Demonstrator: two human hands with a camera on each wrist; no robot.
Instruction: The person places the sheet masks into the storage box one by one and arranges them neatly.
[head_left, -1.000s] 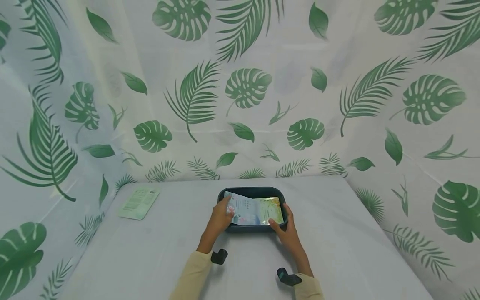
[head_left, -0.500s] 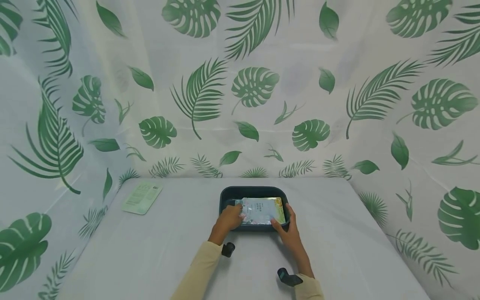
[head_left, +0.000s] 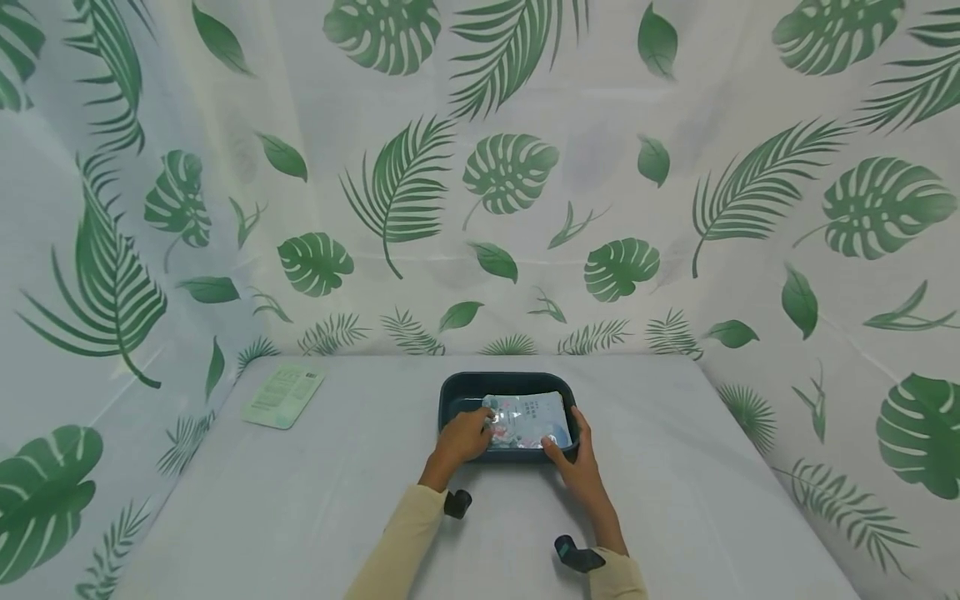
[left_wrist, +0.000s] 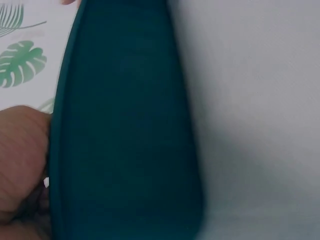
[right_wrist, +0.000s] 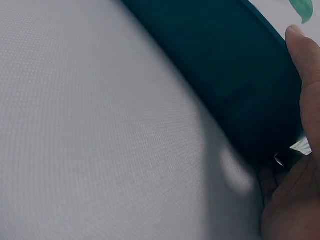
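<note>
A light blue flat packet with flower print and small lettering lies in the right part of a dark blue-green plastic bin. My left hand reaches over the bin's front rim and holds the packet by its left edge; those fingertips are partly hidden. My right hand grips the bin's front right corner, its thumb over the rim at the packet and its fingers along the outer side. In the left wrist view the bin's front wall stands beside my left hand. My right hand shows against that wall in the right wrist view.
A pale green packet lies at the far left of the white-covered table. Leaf-printed curtains hang behind the table and at both sides.
The light blue packet has moved right and down into the bin, with my left hand following. It now covers the yellow-green packet seen before. My right hand keeps its place on the bin.
</note>
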